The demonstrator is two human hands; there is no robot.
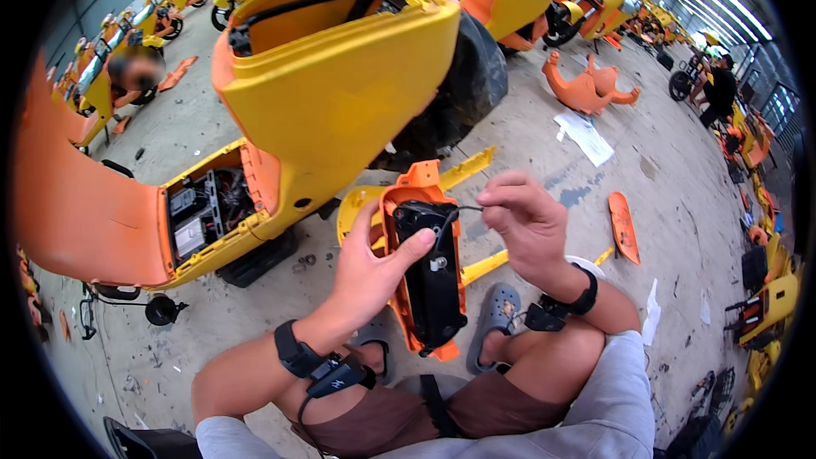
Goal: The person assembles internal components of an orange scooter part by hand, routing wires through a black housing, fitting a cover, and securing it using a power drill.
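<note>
Left hand [367, 276], half-curled, grips the orange housing [404, 302] toward six o'clock in my view, thumb on its black insert [432, 293]; at its two o'clock, the right hand [531, 225] pinches a black cable [467, 207].

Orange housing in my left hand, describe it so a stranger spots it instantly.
Find the big yellow scooter body. Below it, the left hand grips a narrow orange housing. Unlike the slim orange piece lying right of it, it cradles a long black part.
</note>
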